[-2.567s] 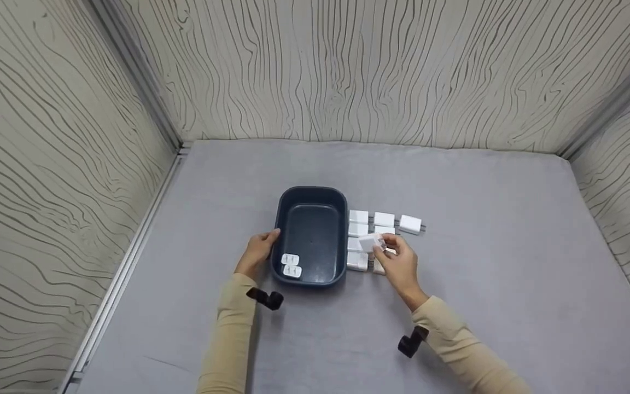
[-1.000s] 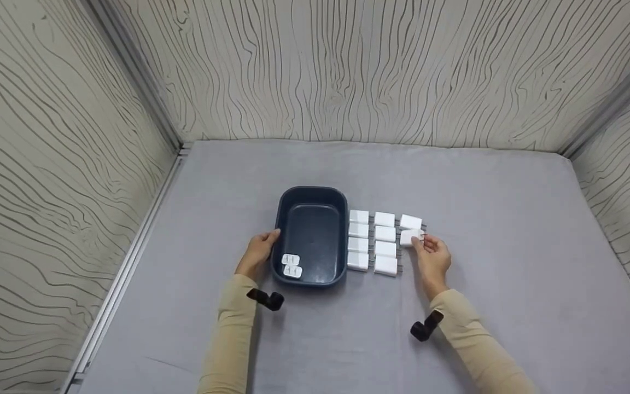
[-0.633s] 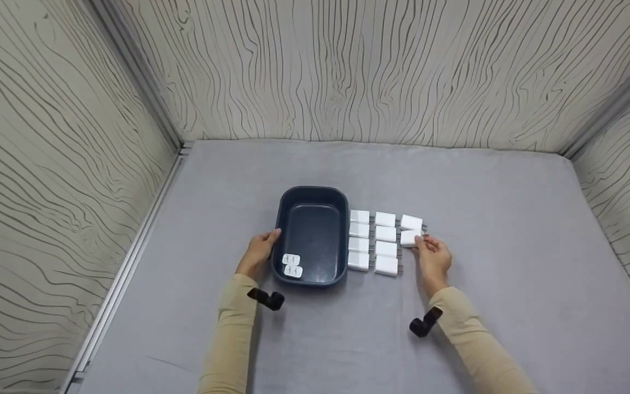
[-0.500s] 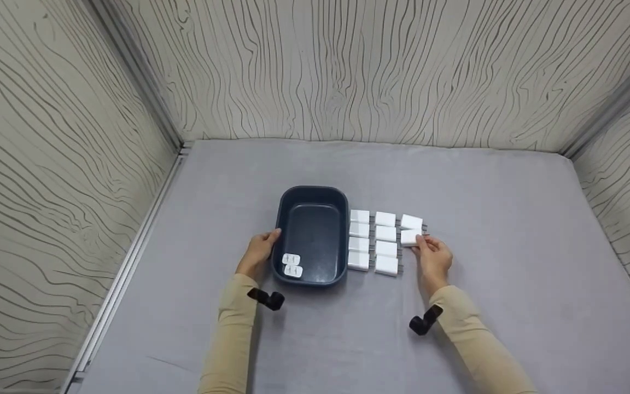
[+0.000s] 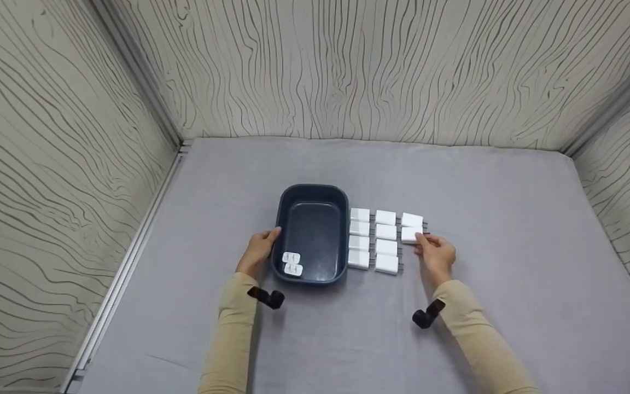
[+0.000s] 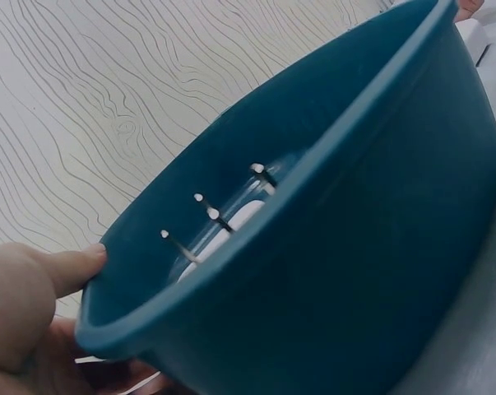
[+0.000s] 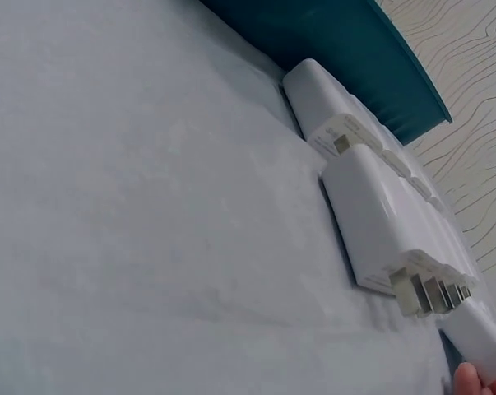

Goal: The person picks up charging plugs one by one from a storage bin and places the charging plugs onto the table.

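My left hand [image 5: 258,253] grips the left side of a dark blue plastic tub [image 5: 313,283]. In the left wrist view, the thumb [image 6: 75,270] presses on the rim with the fingers underneath. Two white chargers [image 5: 292,268] stand in the tub's near left corner, prongs up. With thumb and fingers, my right hand [image 5: 437,256] pinches a white plug charger [image 5: 409,235] by its prong end, just below another charger [image 5: 412,219] in the third column. Only the fingertips [image 6: 468,6] of that hand reach the left wrist view's top right corner.
Two full columns of white chargers lie right of the tub, a near column [image 5: 359,243] against its wall and a second column [image 5: 386,247] beside it, prongs pointing right. Grey cloth [image 5: 501,230] covers the table. Patterned panels [image 5: 337,71] enclose the back and sides.
Earlier my right hand held the charger raised over the second column; it has carried it right and down into the third column. Since then it has edged slightly. The left hand stays on the tub.
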Motion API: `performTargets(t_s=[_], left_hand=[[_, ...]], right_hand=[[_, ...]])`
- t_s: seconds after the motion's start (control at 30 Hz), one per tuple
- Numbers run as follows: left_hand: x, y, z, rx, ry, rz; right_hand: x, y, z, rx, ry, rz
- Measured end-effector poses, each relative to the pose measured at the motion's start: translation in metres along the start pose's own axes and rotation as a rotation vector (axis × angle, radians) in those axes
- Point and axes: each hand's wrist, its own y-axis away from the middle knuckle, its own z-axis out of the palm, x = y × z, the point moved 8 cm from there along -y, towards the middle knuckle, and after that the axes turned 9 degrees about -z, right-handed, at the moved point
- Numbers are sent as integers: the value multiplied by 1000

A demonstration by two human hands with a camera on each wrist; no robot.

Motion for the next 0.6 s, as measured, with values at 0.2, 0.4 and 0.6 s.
performTargets(t_s=[0.2,0.4,0.6], left_hand=[[0,1,0,2,45,-10],[0,0,1,1,57,-7],[3,0,1,-4,0,24]], right_hand=[[-8,-3,-8,-22,247,-31],[-9,-4,-10,-26,335,-36],[-11,-5,-13,5,345,-72]])
